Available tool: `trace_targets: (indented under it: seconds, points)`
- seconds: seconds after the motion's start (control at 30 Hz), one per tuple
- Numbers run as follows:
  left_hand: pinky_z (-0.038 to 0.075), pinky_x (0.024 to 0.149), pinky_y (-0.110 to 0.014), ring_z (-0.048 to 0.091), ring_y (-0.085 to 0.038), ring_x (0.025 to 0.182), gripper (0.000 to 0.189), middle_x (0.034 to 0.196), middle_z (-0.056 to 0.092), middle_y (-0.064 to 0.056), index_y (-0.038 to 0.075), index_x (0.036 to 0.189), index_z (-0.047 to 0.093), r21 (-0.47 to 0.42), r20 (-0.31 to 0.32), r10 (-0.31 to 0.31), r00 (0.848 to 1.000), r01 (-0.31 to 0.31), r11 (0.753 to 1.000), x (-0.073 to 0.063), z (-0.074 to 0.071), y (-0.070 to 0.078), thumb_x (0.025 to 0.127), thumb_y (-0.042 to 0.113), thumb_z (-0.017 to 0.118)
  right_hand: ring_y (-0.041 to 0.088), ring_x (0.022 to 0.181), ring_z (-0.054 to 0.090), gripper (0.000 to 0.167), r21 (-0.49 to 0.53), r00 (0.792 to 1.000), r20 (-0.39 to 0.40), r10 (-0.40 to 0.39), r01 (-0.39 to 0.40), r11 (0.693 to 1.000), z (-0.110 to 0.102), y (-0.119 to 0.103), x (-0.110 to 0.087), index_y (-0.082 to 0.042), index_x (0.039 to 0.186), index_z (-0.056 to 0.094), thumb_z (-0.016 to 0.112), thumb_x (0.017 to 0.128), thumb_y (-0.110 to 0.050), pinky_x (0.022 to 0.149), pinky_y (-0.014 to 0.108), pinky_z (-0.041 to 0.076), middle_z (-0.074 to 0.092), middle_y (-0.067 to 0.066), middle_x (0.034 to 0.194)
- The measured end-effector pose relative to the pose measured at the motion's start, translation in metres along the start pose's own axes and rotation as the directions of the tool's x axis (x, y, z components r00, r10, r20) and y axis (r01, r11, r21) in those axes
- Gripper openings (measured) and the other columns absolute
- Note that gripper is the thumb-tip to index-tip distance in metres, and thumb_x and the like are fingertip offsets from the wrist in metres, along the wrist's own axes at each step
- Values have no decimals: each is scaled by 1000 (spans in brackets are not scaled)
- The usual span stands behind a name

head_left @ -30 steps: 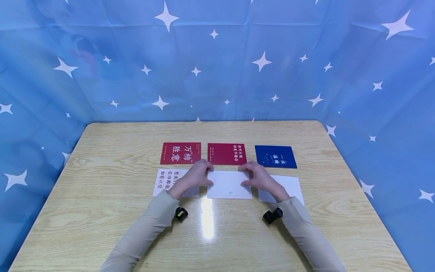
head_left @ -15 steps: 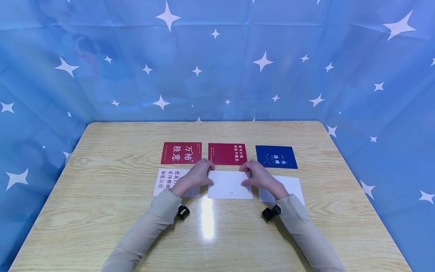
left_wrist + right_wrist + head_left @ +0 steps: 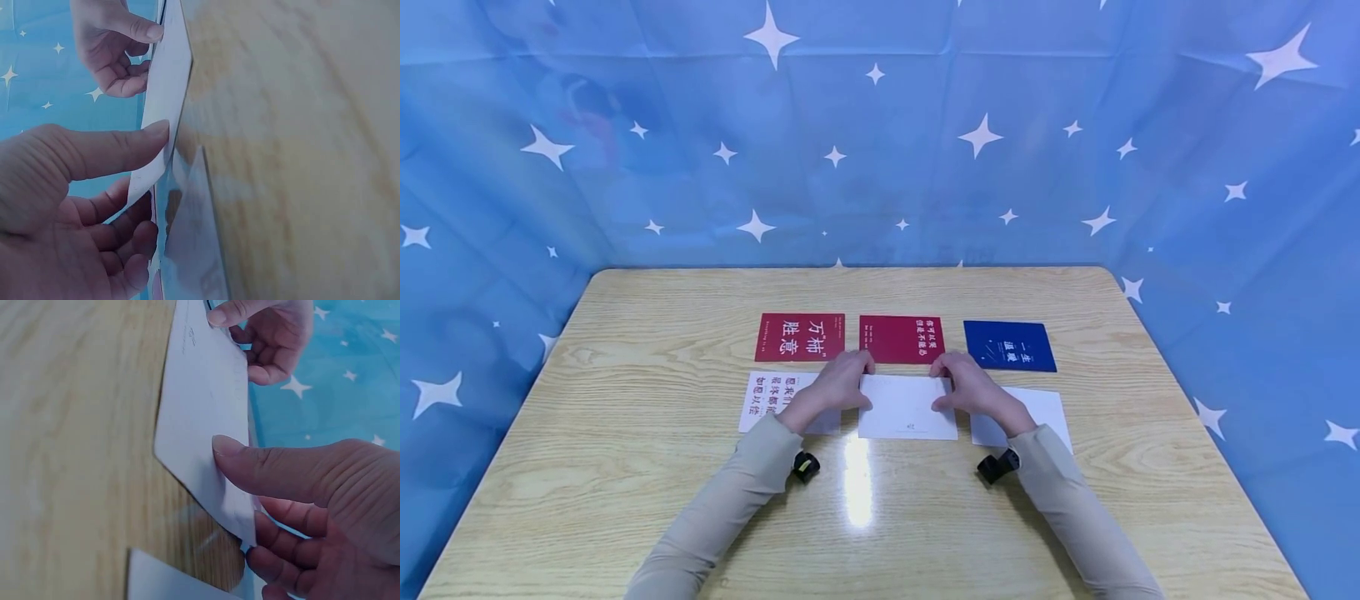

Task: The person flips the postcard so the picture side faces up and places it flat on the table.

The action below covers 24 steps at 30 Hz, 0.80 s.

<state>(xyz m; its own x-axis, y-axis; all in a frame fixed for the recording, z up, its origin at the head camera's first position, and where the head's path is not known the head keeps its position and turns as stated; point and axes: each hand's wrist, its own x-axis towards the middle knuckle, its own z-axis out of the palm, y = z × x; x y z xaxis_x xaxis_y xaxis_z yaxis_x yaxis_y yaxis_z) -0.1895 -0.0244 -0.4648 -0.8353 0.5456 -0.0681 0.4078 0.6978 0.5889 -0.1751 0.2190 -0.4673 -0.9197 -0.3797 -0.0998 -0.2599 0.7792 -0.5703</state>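
Observation:
In the head view, a white card with small print near its front edge lies between my two hands, in the middle of the near row. My left hand pinches its left end; the left wrist view has the thumb on the white face and curled fingers behind the edge. At the opposite end my right hand grips likewise, its thumb on top and fingertips at the far corner. How far the fingers reach beneath the card is hidden.
Behind lie two red cards and a blue card. A white lettered card is partly under my left forearm, a white card under the right. The wooden table ends at a starry blue curtain.

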Motion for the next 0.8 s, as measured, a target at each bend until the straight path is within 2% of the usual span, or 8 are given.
trace_targets:
  seconds: [0.13,0.27,0.37,0.57,0.7,0.8]
  points:
    - [46,77,-34,53,-22,84,45,95,60,-9,3,100,54,-12,9,-7,1000,8,1000,0,0,1,65,4,81,27,94,46,44,-22,1000,-17,22,-22,1000,-1,-1,-3,-3,103,61,84,68,-14,82,39,41,58,8,96]
    - [47,74,-33,53,-20,81,44,93,60,-8,2,102,55,-53,24,-31,999,32,998,-2,1,1,66,3,80,25,92,46,40,-56,997,-27,66,-68,996,-3,0,-5,-5,96,62,85,67,-21,77,36,41,57,6,91]
    - [47,75,-32,54,-20,82,43,94,61,-8,1,104,57,-83,26,-41,999,43,996,-4,1,0,67,4,79,21,78,47,37,-12,996,-16,91,-91,996,-4,2,-7,-7,90,60,85,68,-24,66,31,40,56,3,80]
    - [48,69,-27,53,-16,75,40,86,59,-5,0,101,56,-186,12,-23,1000,25,982,-9,-1,-5,68,3,79,15,56,42,29,123,998,-9,66,-64,990,-8,9,-12,-8,76,57,80,74,-25,51,24,31,47,-1,59]
    - [46,61,-23,49,-13,67,36,76,53,-4,0,98,54,-296,-2,21,1000,-20,955,-12,-5,-8,71,0,77,13,52,38,29,190,1000,-19,25,-21,982,-12,10,-16,-8,69,54,77,78,-23,49,22,27,44,-4,56]
    - [44,59,-21,46,-12,64,32,73,50,-3,0,97,54,-358,-17,43,999,-46,933,-15,-8,-9,73,-2,75,14,56,41,23,231,1000,-28,-12,19,973,-16,9,-20,-8,71,56,76,79,-17,50,22,29,47,-3,60]
